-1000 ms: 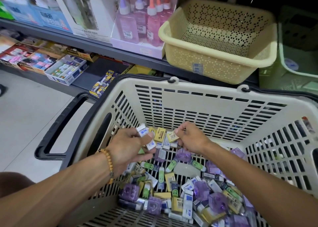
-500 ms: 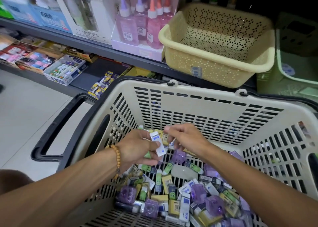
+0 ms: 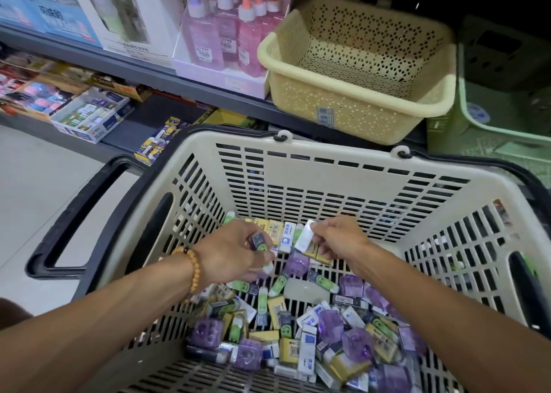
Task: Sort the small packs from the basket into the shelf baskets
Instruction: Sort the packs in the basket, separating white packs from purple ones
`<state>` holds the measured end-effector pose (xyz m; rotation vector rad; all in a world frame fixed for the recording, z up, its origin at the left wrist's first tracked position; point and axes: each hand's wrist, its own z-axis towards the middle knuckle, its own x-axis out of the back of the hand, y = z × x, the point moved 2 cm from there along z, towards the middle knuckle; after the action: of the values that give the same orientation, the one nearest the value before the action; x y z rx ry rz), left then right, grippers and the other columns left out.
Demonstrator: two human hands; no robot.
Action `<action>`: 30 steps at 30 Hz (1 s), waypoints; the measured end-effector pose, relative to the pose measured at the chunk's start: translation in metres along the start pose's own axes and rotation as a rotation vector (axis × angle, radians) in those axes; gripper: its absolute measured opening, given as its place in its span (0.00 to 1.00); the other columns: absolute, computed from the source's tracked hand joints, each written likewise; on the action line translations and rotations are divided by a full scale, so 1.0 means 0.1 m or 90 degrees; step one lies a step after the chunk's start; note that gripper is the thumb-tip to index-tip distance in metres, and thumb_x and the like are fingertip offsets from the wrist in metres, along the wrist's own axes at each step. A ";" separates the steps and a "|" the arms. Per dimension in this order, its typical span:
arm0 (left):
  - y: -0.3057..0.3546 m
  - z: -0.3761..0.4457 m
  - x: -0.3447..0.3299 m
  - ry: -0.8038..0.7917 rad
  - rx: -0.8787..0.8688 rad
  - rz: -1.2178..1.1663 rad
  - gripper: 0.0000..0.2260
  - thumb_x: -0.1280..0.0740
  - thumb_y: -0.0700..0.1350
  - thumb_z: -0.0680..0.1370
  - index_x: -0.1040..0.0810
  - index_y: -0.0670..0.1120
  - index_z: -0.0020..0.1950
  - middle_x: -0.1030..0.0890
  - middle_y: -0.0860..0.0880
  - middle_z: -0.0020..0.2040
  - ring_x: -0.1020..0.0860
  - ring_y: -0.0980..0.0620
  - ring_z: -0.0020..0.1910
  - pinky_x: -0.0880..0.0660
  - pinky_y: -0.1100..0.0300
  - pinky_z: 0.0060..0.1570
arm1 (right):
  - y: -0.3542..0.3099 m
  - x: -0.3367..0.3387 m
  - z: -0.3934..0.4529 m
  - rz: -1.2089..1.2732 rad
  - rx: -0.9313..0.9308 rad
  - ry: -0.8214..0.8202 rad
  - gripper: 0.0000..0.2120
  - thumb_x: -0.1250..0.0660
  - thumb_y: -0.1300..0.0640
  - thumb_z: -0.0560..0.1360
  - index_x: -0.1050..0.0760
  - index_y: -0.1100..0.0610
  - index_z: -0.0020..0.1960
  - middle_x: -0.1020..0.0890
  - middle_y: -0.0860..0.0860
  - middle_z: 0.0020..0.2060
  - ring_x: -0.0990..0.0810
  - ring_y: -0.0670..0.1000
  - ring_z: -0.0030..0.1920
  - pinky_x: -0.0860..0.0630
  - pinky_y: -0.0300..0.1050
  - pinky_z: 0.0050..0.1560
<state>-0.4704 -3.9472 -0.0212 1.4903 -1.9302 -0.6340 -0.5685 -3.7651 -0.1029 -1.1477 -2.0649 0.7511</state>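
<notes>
A cream shopping basket (image 3: 328, 166) with black handles holds several small packs (image 3: 298, 333) in white, yellow, green and purple. My left hand (image 3: 229, 258) is inside it, closed on a few packs, with a dark green-faced one (image 3: 258, 241) at the fingertips. My right hand (image 3: 340, 239) pinches a white pack (image 3: 304, 239) and has yellow packs under its fingers. On the shelf behind stands a yellow perforated basket (image 3: 357, 106), with nothing visible inside it. A pale green basket (image 3: 477, 127) sits to its right.
Glue bottles in a lilac display box (image 3: 220, 50) stand left of the yellow basket. Boxed goods (image 3: 89, 115) fill the lower shelf at left. Grey floor (image 3: 35, 190) lies to the left of the shopping basket.
Both hands have stayed at the far end of the shopping basket while shuffling packs. The right hand now pinches a white pack, and the left shows a dark green-faced pack at its fingertips.
</notes>
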 end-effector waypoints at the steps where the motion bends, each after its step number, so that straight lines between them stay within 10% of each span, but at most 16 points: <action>1: 0.00 0.01 0.01 0.020 -0.016 0.004 0.08 0.32 0.36 0.76 0.23 0.42 0.54 0.20 0.43 0.51 0.16 0.50 0.47 0.19 0.61 0.45 | 0.01 -0.04 0.02 -0.010 -0.002 -0.003 0.08 0.35 0.62 0.79 0.20 0.63 0.43 0.21 0.55 0.31 0.26 0.47 0.26 0.28 0.38 0.26; 6: 0.00 0.04 0.05 0.098 -0.041 0.001 0.08 0.29 0.34 0.73 0.21 0.40 0.51 0.18 0.42 0.48 0.15 0.45 0.45 0.18 0.57 0.44 | -0.04 -0.17 0.04 0.031 -0.016 -0.035 0.06 0.37 0.69 0.78 0.21 0.64 0.51 0.15 0.61 0.43 0.18 0.51 0.34 0.21 0.40 0.33; 11: -0.03 0.08 0.06 0.168 -0.069 -0.015 0.08 0.26 0.35 0.71 0.22 0.41 0.47 0.17 0.40 0.46 0.19 0.50 0.34 0.26 0.68 0.26 | -0.17 -0.18 -0.16 0.008 0.043 -0.107 0.12 0.36 0.52 0.80 0.20 0.60 0.53 0.15 0.56 0.44 0.19 0.49 0.35 0.22 0.42 0.37; 18: -0.11 0.10 -0.15 0.080 -0.095 0.007 0.14 0.24 0.38 0.70 0.24 0.42 0.53 0.18 0.42 0.48 0.17 0.47 0.40 0.18 0.55 0.43 | -0.23 -0.17 -0.57 -0.141 0.062 -0.286 0.10 0.39 0.55 0.82 0.22 0.59 0.47 0.16 0.54 0.39 0.17 0.47 0.35 0.22 0.36 0.35; 25: -0.41 0.25 -0.62 -0.235 -0.204 0.557 0.35 0.27 0.55 0.72 0.40 0.54 0.74 0.32 0.52 0.71 0.31 0.53 0.68 0.34 0.64 0.63 | -0.13 0.38 -0.77 -0.306 0.083 -0.159 0.13 0.45 0.53 0.84 0.27 0.62 0.56 0.17 0.54 0.36 0.19 0.48 0.33 0.25 0.43 0.36; 30: -0.65 0.38 -0.91 -0.279 -0.271 0.813 0.48 0.32 0.65 0.71 0.60 0.53 0.79 0.47 0.48 0.79 0.46 0.48 0.76 0.45 0.52 0.74 | -0.14 0.43 -0.70 -0.300 0.123 -0.152 0.13 0.45 0.54 0.84 0.27 0.63 0.52 0.17 0.54 0.37 0.19 0.48 0.32 0.23 0.40 0.32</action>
<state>-0.4375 -3.8749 -0.1095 -0.2809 -2.3451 -0.6741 -0.5391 -3.7222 -0.0382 -0.4523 -2.2767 0.8544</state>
